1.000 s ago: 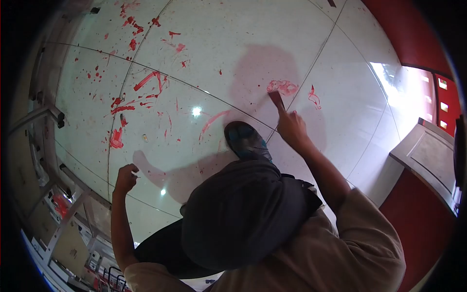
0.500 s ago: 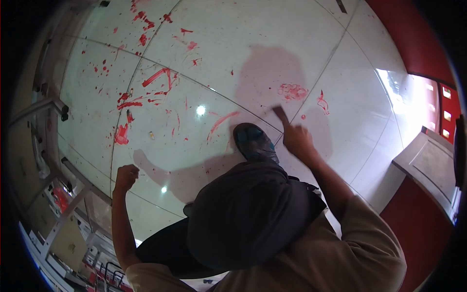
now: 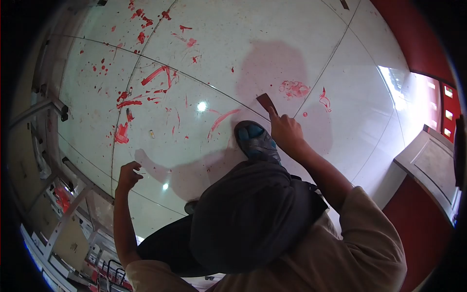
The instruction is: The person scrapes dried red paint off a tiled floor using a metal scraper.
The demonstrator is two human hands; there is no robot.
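My right hand (image 3: 287, 132) is closed on a scraper (image 3: 265, 103), forefinger stretched along it. Its broad, dark reddish blade points up and left, just beyond my sandalled foot (image 3: 254, 137), over the tiled floor (image 3: 204, 44). A smeared red paint patch (image 3: 294, 88) lies to the right of the blade, and a curved red streak (image 3: 224, 119) to its left. On the left side, my left hand (image 3: 129, 175) hangs above the floor with curled fingers. A small pale, thin thing shows at its fingertips; I cannot tell what it is.
Red splashes and smears (image 3: 154, 77) spread over the tiles at upper left. Metal frames (image 3: 63, 194) with panels stand along the left edge. At right are a grey panelled piece (image 3: 428, 163) and a red surface (image 3: 413, 233). A small dark strip (image 3: 345, 4) lies at the top.
My right hand has moved left with the scraper, bringing the blade left and slightly up, nearer the foot. The fingers of my left hand have loosened a little, and the pale thing shows more clearly.
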